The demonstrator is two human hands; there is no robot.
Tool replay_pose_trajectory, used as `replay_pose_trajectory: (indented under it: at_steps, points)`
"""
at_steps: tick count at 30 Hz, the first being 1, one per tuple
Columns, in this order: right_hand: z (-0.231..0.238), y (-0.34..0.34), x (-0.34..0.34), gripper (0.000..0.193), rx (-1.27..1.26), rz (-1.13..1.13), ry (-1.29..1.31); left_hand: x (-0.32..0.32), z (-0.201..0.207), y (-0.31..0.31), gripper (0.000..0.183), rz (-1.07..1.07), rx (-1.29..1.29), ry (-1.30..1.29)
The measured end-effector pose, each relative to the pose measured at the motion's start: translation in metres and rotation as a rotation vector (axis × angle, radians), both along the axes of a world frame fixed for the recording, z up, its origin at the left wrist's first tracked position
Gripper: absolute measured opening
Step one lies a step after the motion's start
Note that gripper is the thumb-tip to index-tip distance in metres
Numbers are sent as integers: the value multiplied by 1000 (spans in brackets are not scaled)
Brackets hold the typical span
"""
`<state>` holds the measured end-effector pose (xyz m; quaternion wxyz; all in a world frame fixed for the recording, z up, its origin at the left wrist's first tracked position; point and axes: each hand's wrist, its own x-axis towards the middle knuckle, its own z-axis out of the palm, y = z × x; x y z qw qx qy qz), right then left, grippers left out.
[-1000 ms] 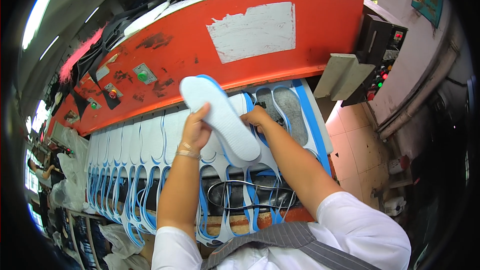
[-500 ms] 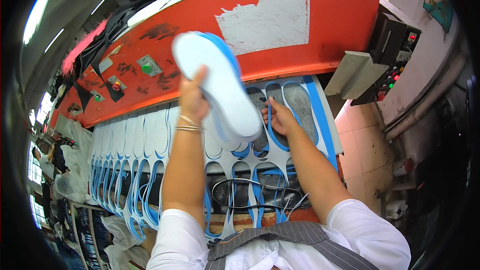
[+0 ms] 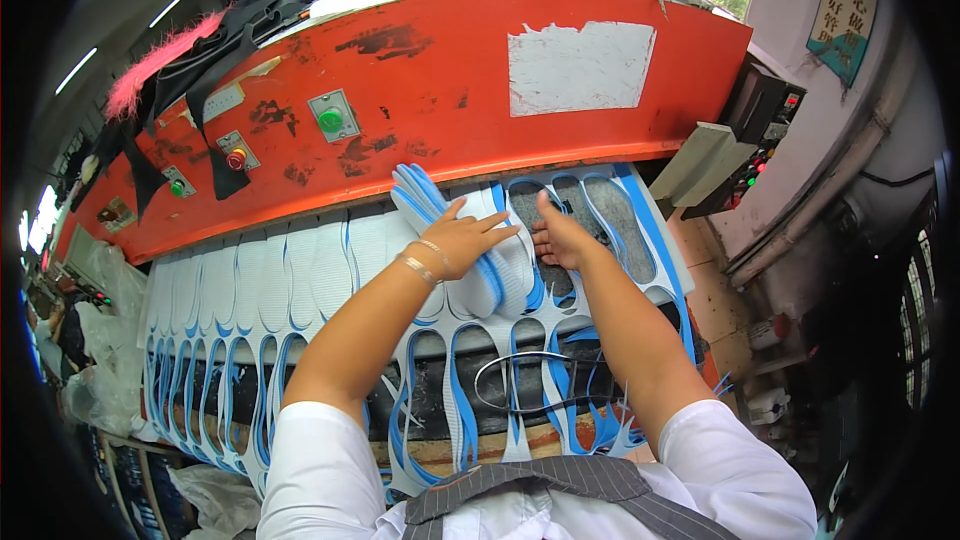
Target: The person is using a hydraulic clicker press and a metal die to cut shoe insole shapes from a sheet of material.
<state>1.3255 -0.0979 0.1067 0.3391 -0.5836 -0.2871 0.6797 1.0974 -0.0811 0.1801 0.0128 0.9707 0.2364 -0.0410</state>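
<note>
My left hand (image 3: 462, 242) lies across a stack of white and blue shoe soles (image 3: 420, 198), thumb and fingers spread around it. The stack leans at a slant over the cut sheet, its layered edges showing; the hand partly hides its middle. To its right, my right hand (image 3: 564, 238) is empty, thumb raised and fingers apart, above sole-shaped openings where grey felt-like backing (image 3: 612, 215) shows. Both hands are over a white and blue foam sheet (image 3: 640, 202) cut into sole outlines. Further left, white sole shapes (image 3: 265, 265) still sit in the sheet.
A red machine beam (image 3: 450, 70) with green and red buttons (image 3: 331, 120) runs behind the sheet. Strips of cut foam (image 3: 460, 380) hang over the near edge, beside a dark cable loop (image 3: 480, 385). A control box (image 3: 765, 105) with lit lamps stands at right.
My left hand has brought the raised stack of soles down and turned it onto its slant at the sheet. My right hand has stayed near the openings, its fingers now off the sheet's strip.
</note>
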Motion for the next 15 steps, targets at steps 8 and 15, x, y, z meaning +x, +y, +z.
replay_pose_trajectory:
  at_steps: [8, 15]
  points:
    - [11, 9, -68, 83, 313, -377, -210, -32, -7, 4, 51, 26, 64, 46]
    - [7, 31, -123, 63, 427, -77, -754, -137, 42, -77, 43, 56, 246, -530]
